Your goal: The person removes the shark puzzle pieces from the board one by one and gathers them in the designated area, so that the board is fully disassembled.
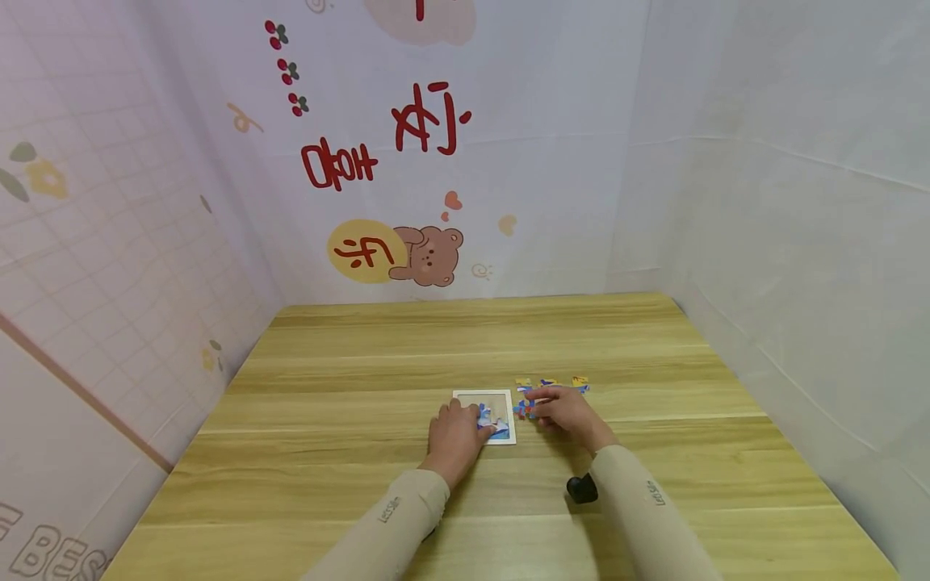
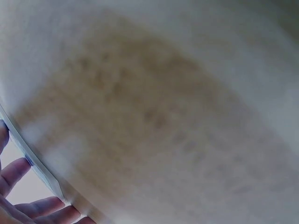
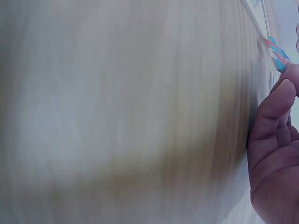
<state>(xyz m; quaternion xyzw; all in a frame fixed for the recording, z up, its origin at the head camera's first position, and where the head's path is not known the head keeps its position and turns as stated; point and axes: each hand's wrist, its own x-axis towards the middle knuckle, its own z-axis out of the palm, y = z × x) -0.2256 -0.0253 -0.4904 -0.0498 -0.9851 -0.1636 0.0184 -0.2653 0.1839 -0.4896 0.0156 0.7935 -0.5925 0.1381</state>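
Note:
A square puzzle tray (image 1: 513, 420) with a white border lies on the table, with blue and white puzzle pieces (image 1: 496, 423) fitted in its lower part. My left hand (image 1: 454, 436) rests over the tray's left side, the thumb near its lower edge. In the left wrist view, spread fingers (image 2: 16, 171) touch the edge of the tray. Just right of the tray, my right hand (image 1: 567, 411) pinches a red and blue puzzle piece (image 3: 279, 53) at the fingertips. Some of the pieces near this hand are hidden behind it.
Several loose puzzle pieces in yellow and blue (image 1: 580, 383) lie beyond the right hand. A small black object (image 1: 581, 489) shows beside the right sleeve. The wooden table (image 1: 327, 379) meets printed cloth walls at the back and sides.

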